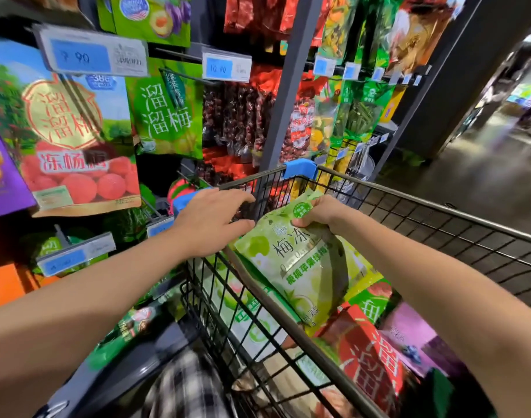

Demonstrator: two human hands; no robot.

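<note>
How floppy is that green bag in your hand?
Probably floppy: the green bag bends and creases below the right hand gripping its top. Likely slippery, since the film looks glossy. Probably light, held by one corner.

"梅冻" on the green pouch [300, 267], "溜溜梅" on a shelf bag [167, 113], "10.90" on a price tag [226, 68]

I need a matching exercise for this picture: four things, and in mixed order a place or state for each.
1 light green plastic snack pouch
2 red box, white characters
3 blue price tag reading 10.90
4 left hand

a above the dark red fruit packets
b in the black wire cart
c open, over the cart's rim
d gripped by the right hand

Pairs: 1-d, 2-b, 3-a, 4-c
</note>
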